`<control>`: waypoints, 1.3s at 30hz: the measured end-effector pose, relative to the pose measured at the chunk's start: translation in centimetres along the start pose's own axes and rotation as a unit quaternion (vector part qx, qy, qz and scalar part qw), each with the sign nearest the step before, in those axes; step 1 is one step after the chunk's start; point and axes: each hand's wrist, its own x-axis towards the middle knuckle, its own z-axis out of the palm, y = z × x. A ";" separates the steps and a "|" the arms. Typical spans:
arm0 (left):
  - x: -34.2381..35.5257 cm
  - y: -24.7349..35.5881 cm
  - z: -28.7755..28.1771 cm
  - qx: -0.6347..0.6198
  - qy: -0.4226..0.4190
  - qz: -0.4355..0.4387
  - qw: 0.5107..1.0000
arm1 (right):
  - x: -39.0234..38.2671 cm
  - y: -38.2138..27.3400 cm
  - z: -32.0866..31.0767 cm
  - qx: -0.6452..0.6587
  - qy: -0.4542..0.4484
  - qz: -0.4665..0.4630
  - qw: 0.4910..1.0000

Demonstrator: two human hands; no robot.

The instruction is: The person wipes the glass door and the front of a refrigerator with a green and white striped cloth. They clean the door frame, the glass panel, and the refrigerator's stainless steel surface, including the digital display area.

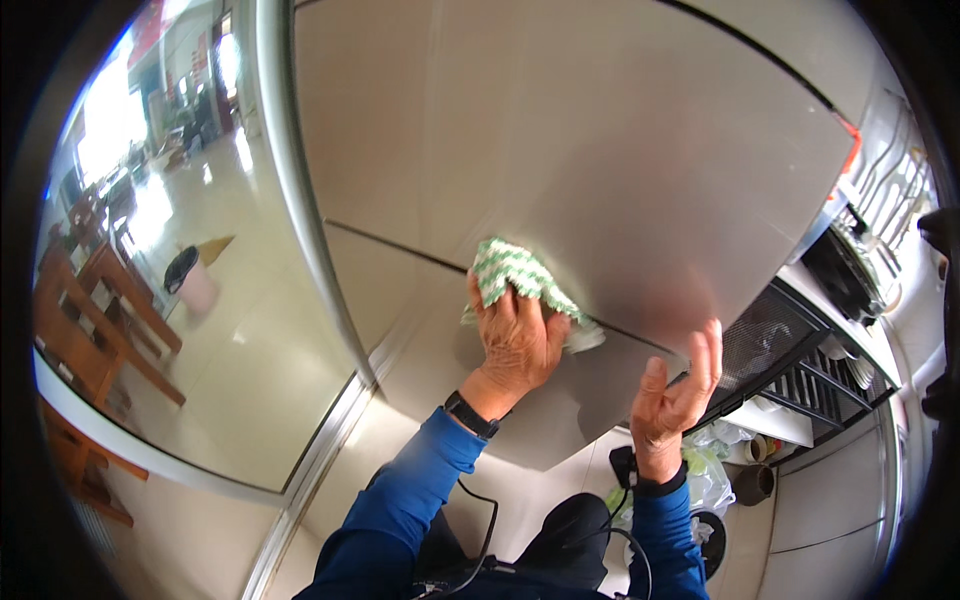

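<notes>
My left hand [518, 345] presses a green-and-white checked cloth [515, 270] against a smooth silver-beige appliance front that looks like a refrigerator [590, 160]. The cloth lies bunched over the dark gap between the upper door and the lower panel, and its edge spreads past my fingertips. My right hand [680, 395] is raised beside the right edge of that front, near the end of the same gap. Its fingers are stretched out and it holds nothing. Whether its fingertips touch the door edge, I cannot tell.
A framed glass door [320, 200] stands at the left, with wooden chairs [100, 320] and a pinkish bin [195, 285] beyond it. To the right are a black rack [800, 370], a dark pot [845, 270], plastic bags [708, 475] and a brown pot [752, 485] on the floor.
</notes>
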 end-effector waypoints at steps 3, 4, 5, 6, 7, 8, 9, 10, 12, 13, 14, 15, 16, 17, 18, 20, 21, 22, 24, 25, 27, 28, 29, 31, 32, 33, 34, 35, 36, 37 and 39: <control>2.0 0.3 0.7 0.064 0.032 0.063 0.995 | -0.9 0.8 -0.1 -0.059 -0.012 0.095 0.994; 2.9 0.4 0.7 0.072 0.038 0.089 0.993 | -1.0 0.9 0.2 -0.048 -0.003 0.087 0.995; 3.9 0.6 0.6 0.078 0.053 0.123 0.988 | -0.8 1.1 0.6 0.038 0.018 0.140 0.989; 5.2 1.0 0.5 0.088 0.055 0.132 0.986 | -0.5 1.2 1.0 0.127 0.050 0.186 0.973; 6.6 1.4 0.3 0.085 0.055 0.148 0.984 | 0.0 1.5 1.3 0.218 0.066 0.235 0.945; 8.2 2.0 0.2 0.082 0.066 0.171 0.980 | 0.5 1.8 1.3 0.139 0.072 0.261 0.953; 9.8 2.6 0.1 0.081 0.073 0.189 0.976 | 0.9 2.1 1.2 0.135 0.068 0.278 0.949; 11.5 3.3 0.1 0.073 0.086 0.219 0.969 | 1.4 2.5 0.9 0.136 0.056 0.302 0.942; 14.2 5.2 0.2 0.056 0.072 0.253 0.963 | 2.1 3.2 0.7 0.145 0.052 0.330 0.931; 15.0 6.3 0.3 0.047 0.068 0.279 0.957 | 2.3 3.5 0.6 0.156 0.050 0.353 0.921; 15.6 7.2 0.2 0.026 0.062 0.308 0.949 | 2.3 3.7 0.6 0.143 0.048 0.348 0.925; 16.2 7.7 0.1 0.003 0.052 0.334 0.941 | 2.3 3.9 0.6 0.134 0.043 0.357 0.924; 16.9 7.8 0.0 0.003 0.057 0.351 0.935 | 2.2 4.1 0.9 0.156 0.054 0.355 0.920; 17.5 7.6 -0.2 -0.002 0.060 0.365 0.929 | 2.0 4.2 1.1 0.123 0.054 0.355 0.925; 18.1 6.8 -0.7 -0.015 0.030 0.324 0.946 | 1.8 4.3 1.5 0.111 0.069 0.334 0.934; 20.1 4.1 -1.8 0.030 0.071 0.333 0.940 | 1.5 4.4 1.9 0.102 0.087 0.314 0.940; 21.6 2.2 -2.6 0.027 0.083 0.347 0.934 | 1.4 4.4 2.1 0.099 0.091 0.313 0.940; 22.4 0.6 -3.4 0.081 0.116 0.339 0.930 | 1.3 4.5 2.2 0.101 0.093 0.311 0.940; 24.6 -3.1 -5.7 0.133 0.133 0.310 0.932 | 1.1 4.6 2.3 0.104 0.097 0.313 0.939; 25.7 -4.9 -6.9 0.158 0.141 0.293 0.932 | 1.1 4.6 2.4 0.089 0.094 0.308 0.943; 27.0 -8.0 -8.8 0.191 0.164 0.245 0.936 | 1.0 4.7 2.4 0.091 0.100 0.297 0.945; 27.6 -9.4 -9.5 0.193 0.174 0.222 0.940 | 1.0 4.7 2.3 0.108 0.092 0.306 0.942; 27.9 -10.8 -10.2 0.204 0.155 0.191 0.948 | 0.9 4.7 2.3 0.092 0.089 0.311 0.942; 28.0 -13.3 -11.0 0.223 0.162 0.156 0.948 | 0.9 4.7 2.2 0.086 0.074 0.321 0.940; 27.8 -14.5 -11.0 0.214 0.178 0.134 0.951 | 0.9 4.7 2.2 0.082 0.075 0.320 0.941; 27.5 -15.6 -11.0 0.199 0.185 0.102 0.957 | 0.9 4.7 2.1 0.076 0.074 0.319 0.942; 27.0 -16.9 -11.2 0.223 0.150 0.071 0.961 | 0.8 4.8 2.1 0.070 0.070 0.319 0.942; 26.3 -18.1 -11.0 0.219 0.172 0.061 0.958 | 0.8 4.8 2.1 0.079 0.069 0.327 0.939; 25.7 -19.3 -10.9 0.204 0.175 0.033 0.963 | 0.8 4.9 2.1 0.057 0.070 0.315 0.945; 24.9 -20.6 -10.8 0.189 0.186 0.015 0.964 | 0.8 4.9 2.1 0.051 0.074 0.309 0.947; 22.6 -23.1 -10.4 0.192 0.180 -0.016 0.965 | 0.8 4.9 2.1 0.052 0.078 0.305 0.948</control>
